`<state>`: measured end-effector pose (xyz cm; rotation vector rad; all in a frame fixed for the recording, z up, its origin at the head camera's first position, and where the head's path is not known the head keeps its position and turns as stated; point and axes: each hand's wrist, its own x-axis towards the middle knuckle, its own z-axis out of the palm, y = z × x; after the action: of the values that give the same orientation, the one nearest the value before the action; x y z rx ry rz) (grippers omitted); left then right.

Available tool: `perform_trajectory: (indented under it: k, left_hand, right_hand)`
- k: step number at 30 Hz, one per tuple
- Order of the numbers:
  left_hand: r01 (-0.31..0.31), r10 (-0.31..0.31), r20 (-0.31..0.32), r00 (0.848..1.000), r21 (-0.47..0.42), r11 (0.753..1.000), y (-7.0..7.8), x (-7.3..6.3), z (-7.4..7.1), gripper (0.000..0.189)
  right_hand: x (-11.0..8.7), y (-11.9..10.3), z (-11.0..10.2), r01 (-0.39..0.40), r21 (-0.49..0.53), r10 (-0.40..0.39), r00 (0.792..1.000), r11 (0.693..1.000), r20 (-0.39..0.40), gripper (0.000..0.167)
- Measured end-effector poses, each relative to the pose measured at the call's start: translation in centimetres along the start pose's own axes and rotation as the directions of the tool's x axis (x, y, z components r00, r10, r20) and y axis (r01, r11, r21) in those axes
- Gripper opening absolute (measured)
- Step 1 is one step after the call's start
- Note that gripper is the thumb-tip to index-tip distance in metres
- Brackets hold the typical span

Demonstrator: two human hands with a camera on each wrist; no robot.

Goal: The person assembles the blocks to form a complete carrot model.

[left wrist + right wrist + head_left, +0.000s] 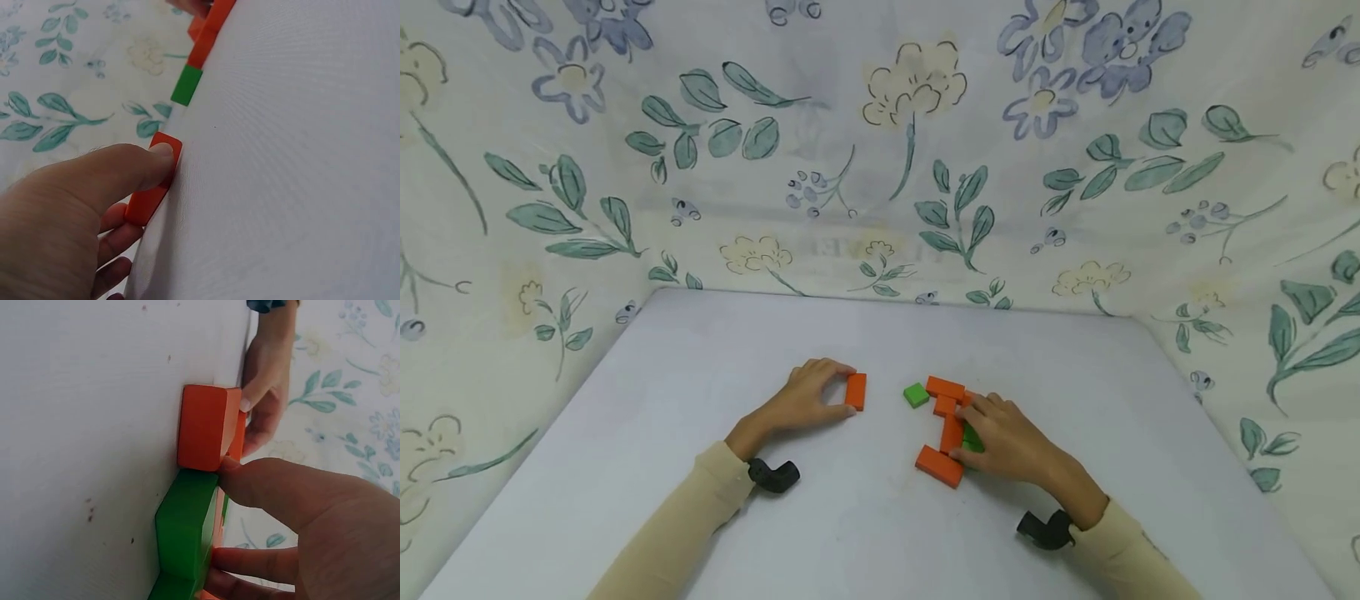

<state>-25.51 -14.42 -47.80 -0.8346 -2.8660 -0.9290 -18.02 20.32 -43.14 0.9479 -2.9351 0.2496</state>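
On the left, my left hand (pixel 808 398) pinches a flat orange block (pixel 856 392) by its ends, with the thumb on the near end, as the left wrist view shows too. My right hand (pixel 1011 437) is at a cluster of blocks. Its thumb and fingers pinch the ends of an orange block (pixel 952 433) in the cluster's middle. Near the thumb lies another orange block (pixel 203 428), set crosswise. Green blocks (pixel 181 525) lie under the right hand, partly hidden in the head view. More orange blocks (pixel 946 387) form the far end.
A single green block (pixel 916 395) lies between the hands, just left of the cluster. Everything rests on a white table (pixel 850 517). Floral cloth (pixel 835 200) hangs behind it and along both sides. Each wrist carries a black device (pixel 773 476).
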Motion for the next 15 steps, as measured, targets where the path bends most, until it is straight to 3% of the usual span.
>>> perform_trajectory:
  k: [8,15]
  left_hand:
    - [0.014,-0.014,0.004,1.000,-0.002,1.000,0.16,-0.12,0.22,0.060]
    - [-0.007,0.007,-0.005,1.000,0.008,1.000,0.15,-0.05,0.13,0.060]
  right_hand:
    - [-0.11,0.19,0.39,-0.021,-0.013,0.022,0.999,1.000,0.031,0.067]
    - [-0.01,0.14,0.03,-0.032,0.055,0.032,0.999,0.998,-0.005,0.062]
